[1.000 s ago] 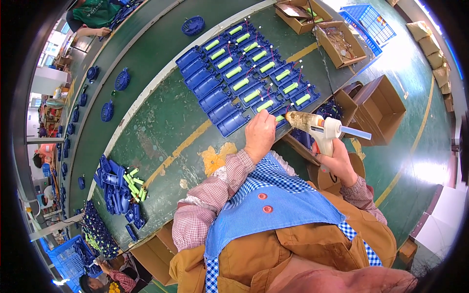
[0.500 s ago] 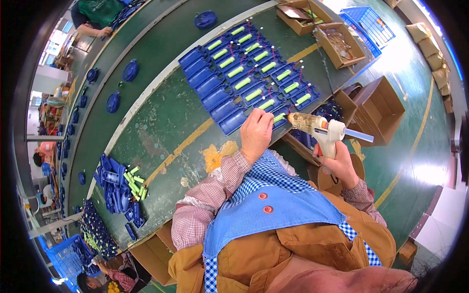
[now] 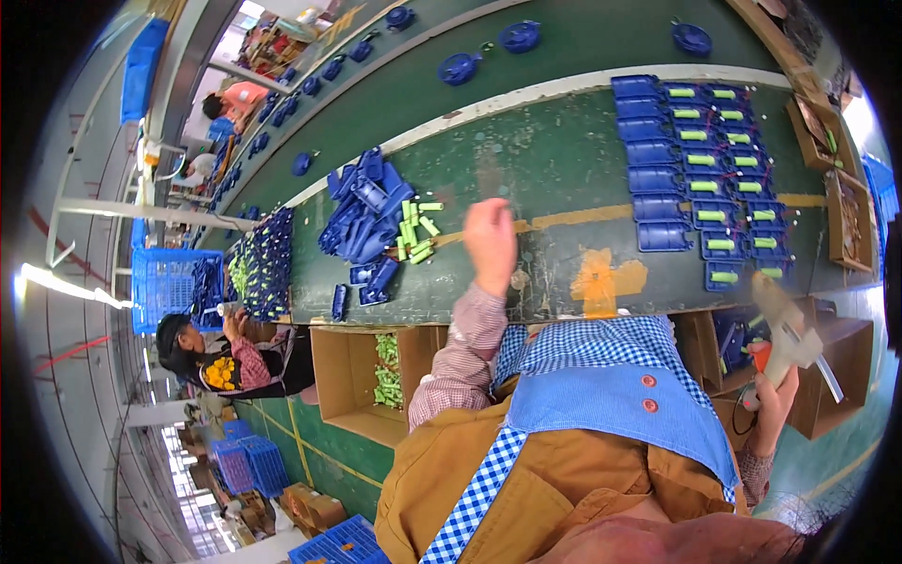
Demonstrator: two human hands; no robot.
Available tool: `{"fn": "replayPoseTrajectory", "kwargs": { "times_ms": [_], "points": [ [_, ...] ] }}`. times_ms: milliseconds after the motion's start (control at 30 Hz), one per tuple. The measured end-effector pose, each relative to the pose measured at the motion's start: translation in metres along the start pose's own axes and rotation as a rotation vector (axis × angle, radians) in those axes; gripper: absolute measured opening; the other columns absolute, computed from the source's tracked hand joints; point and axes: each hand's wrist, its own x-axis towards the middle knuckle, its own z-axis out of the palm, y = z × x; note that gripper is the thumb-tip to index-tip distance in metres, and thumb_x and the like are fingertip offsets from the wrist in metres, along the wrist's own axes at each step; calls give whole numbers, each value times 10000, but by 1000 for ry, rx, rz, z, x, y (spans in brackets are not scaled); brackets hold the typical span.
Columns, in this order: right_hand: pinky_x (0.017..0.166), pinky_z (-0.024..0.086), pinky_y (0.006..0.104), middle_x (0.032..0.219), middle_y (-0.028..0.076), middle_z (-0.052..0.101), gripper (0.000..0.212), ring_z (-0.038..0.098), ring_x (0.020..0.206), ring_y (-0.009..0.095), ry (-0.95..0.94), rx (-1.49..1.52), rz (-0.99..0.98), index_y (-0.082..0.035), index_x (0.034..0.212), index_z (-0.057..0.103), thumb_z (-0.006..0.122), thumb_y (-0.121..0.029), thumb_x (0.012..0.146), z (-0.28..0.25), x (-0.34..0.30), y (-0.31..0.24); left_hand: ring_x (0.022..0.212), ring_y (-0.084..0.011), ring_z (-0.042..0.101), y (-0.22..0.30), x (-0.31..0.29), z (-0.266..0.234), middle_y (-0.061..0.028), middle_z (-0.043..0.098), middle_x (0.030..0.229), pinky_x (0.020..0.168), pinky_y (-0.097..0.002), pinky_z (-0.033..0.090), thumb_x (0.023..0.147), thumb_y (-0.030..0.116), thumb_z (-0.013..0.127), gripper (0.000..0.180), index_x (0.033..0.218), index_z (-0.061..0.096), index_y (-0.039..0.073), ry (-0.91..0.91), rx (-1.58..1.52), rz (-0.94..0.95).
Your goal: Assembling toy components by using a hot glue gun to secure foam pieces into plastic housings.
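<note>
My left hand (image 3: 490, 246) is over the green worktable, to the right of a loose pile of light-green cylindrical batteries (image 3: 411, 228). It is blurred and its fingertips are hidden, so whether it grips anything is unclear. Beside those batteries lies a heap of blue plastic housings (image 3: 362, 211). My right hand (image 3: 776, 390) grips a whitish hot glue gun (image 3: 787, 329) with an orange trigger and a clear glue stick out of its back. Near its nozzle, rows of blue housings (image 3: 648, 155) stand on the table, many holding a green battery (image 3: 711, 216) with wires.
A conveyor (image 3: 601, 42) carries round blue parts beyond the table's pale rim. Cardboard boxes (image 3: 362, 376) stand below the front edge. Small cartons (image 3: 848, 221) sit at the right end. At left, another person (image 3: 240, 352) works near a blue crate (image 3: 178, 282).
The view has swung left. My left hand has left the housing rows and moved toward the loose batteries. My right hand, still holding the glue gun, has drawn back from the housings.
</note>
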Motion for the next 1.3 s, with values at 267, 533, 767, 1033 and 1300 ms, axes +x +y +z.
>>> {"fn": "replayPoseTrajectory", "kwargs": {
  "times_ms": [267,533,767,1033,1300],
  "points": [
    [956,407,334,1049,143,602,529,572,1018,227,-59,32,-2,78,1179,489,492,-50,665,15,20,-5,880,-320,616,-154,59,-96,-127,675,877,833,-408,459,708,17,622,274,981,638,37,8,589,-120],
    [923,427,340,1043,132,623,488,585,992,222,-88,-10,-2,55,1148,533,538,-155,707,31,18,-19,910,-380,628,-215,106,-66,-200,657,968,818,-480,490,763,60,547,333,1076,636,132,-480,642,-88],
    [912,437,310,1047,109,627,482,589,990,186,-99,62,45,50,1146,528,523,-46,673,37,27,-26,1002,-338,601,-193,128,-92,-145,633,1101,851,-436,475,787,2,473,412,1157,595,135,45,604,-78],
    [930,427,318,1028,95,617,526,574,1007,189,-102,71,32,43,1177,511,531,-35,657,45,38,-28,878,-145,535,-30,83,-42,-52,554,950,767,-267,455,798,-44,498,238,1014,572,23,-126,-377,-177],
    [938,431,330,1055,108,622,545,579,1008,191,-117,69,41,42,1201,491,542,-45,665,41,39,-23,862,-304,565,116,-63,46,-117,544,901,755,-368,469,742,-23,645,184,901,585,48,-539,-584,22]
  ]
}}
